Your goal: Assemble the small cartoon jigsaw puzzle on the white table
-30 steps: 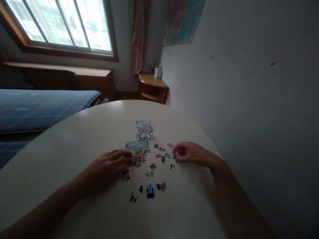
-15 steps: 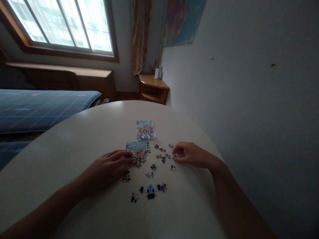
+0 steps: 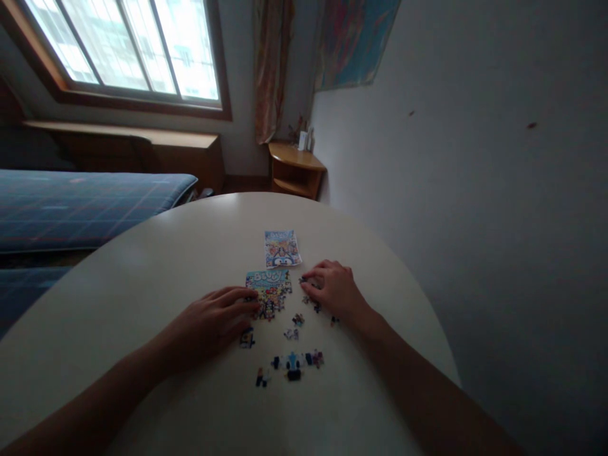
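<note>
Swung right hand [image 3: 335, 288] beside multicoloured part-joined jigsaw [image 3: 270, 292] | likely in working reach | near-pinched, cannot tell if gripping | kept left hand [image 3: 213, 316] loosely open atop jigsaw

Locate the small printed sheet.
In the head view, just left of centre: the printed sheet lies on the white table, just beyond the partly assembled puzzle.

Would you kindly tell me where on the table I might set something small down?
There seems room on bare table left of the leaflet, beyond the left hand; right of the leaflet, beyond the right hand; and on the near side of the pieces. It is crowded between the hands, around the puzzle.
</note>
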Demonstrator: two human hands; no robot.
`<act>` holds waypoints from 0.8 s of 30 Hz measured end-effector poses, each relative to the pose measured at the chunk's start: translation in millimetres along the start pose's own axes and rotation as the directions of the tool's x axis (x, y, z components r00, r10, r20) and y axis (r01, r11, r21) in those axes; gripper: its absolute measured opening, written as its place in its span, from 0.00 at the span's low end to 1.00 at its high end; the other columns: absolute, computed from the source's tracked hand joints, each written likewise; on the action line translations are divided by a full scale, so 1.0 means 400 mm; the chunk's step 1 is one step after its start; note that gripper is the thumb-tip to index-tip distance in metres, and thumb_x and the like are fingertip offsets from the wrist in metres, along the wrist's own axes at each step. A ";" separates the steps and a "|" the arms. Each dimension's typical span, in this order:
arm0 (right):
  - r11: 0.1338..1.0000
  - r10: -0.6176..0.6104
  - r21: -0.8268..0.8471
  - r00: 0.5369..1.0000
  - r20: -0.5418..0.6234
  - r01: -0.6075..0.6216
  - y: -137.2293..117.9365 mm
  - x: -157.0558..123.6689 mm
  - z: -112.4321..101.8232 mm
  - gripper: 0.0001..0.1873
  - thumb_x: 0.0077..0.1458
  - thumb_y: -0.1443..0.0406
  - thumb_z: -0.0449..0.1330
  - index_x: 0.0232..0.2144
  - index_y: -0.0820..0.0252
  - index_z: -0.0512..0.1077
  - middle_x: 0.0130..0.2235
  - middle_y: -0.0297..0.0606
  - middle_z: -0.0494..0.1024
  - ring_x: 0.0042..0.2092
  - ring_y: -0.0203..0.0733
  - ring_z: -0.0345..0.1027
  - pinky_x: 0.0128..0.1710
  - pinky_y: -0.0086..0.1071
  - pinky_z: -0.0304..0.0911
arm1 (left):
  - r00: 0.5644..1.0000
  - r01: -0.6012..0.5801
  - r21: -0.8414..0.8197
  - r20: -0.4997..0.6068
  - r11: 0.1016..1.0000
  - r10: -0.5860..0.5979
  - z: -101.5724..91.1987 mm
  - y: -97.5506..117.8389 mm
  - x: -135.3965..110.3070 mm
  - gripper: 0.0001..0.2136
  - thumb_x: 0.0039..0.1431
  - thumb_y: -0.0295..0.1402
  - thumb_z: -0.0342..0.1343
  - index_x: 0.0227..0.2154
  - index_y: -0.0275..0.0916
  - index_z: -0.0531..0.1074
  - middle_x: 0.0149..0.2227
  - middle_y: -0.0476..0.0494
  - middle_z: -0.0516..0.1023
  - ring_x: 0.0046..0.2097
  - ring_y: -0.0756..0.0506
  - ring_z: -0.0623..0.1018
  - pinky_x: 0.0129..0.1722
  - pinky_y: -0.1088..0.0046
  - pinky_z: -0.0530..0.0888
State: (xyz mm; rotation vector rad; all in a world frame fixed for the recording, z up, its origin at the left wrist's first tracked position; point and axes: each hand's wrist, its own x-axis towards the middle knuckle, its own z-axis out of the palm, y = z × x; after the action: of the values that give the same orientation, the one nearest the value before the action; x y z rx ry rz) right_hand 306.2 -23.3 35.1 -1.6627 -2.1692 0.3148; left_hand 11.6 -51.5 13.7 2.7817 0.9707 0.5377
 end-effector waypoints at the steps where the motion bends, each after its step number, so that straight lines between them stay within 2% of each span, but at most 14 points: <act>1: 1.000 0.013 0.012 1.000 0.007 -0.013 -0.001 0.001 0.001 0.09 0.55 0.59 0.63 0.39 0.52 0.80 0.44 0.39 0.79 0.49 0.48 0.68 0.49 0.42 0.53 | 1.000 0.000 -0.001 -0.003 1.000 0.000 0.000 0.001 0.000 0.12 0.67 0.32 0.51 0.51 0.48 0.73 0.58 0.46 0.73 0.56 0.43 0.74 0.56 0.60 0.74; 10: 0.998 0.049 0.036 0.998 0.049 -0.051 -0.007 0.010 0.006 0.06 0.49 0.64 0.65 0.32 0.58 0.77 0.42 0.42 0.78 0.48 0.50 0.68 0.47 0.43 0.55 | 1.000 0.006 0.022 0.015 1.000 -0.006 0.002 -0.002 0.002 0.14 0.67 0.32 0.51 0.54 0.48 0.70 0.58 0.45 0.72 0.56 0.42 0.74 0.56 0.58 0.74; 14: 0.998 0.010 0.067 0.997 0.074 -0.014 -0.015 0.006 -0.004 0.08 0.50 0.66 0.65 0.35 0.59 0.76 0.36 0.38 0.80 0.40 0.44 0.72 0.46 0.40 0.58 | 1.000 0.014 0.025 0.010 1.000 -0.014 0.002 -0.003 0.000 0.14 0.68 0.32 0.51 0.54 0.47 0.70 0.58 0.45 0.72 0.57 0.42 0.73 0.56 0.58 0.73; 19: 0.967 -0.085 0.243 0.995 0.053 0.070 -0.022 -0.006 -0.005 0.11 0.56 0.68 0.61 0.43 0.55 0.77 0.34 0.35 0.81 0.36 0.38 0.73 0.42 0.34 0.63 | 1.000 0.019 0.027 0.001 0.999 -0.019 0.000 0.000 -0.001 0.14 0.67 0.31 0.51 0.53 0.47 0.71 0.59 0.45 0.72 0.57 0.42 0.74 0.57 0.59 0.73; 24: 0.922 -0.069 0.385 0.995 0.068 0.038 -0.036 -0.023 0.002 0.07 0.55 0.67 0.63 0.37 0.57 0.79 0.35 0.36 0.83 0.35 0.38 0.75 0.38 0.31 0.66 | 1.000 0.021 0.034 0.000 0.999 -0.021 0.000 -0.001 -0.001 0.14 0.68 0.32 0.51 0.54 0.48 0.70 0.58 0.46 0.72 0.56 0.43 0.74 0.57 0.59 0.73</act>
State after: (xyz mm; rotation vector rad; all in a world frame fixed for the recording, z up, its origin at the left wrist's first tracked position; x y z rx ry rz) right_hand 295.2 -36.2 38.7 -1.3883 -2.0395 0.7504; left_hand 11.0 -51.6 13.5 2.7981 1.0166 0.5221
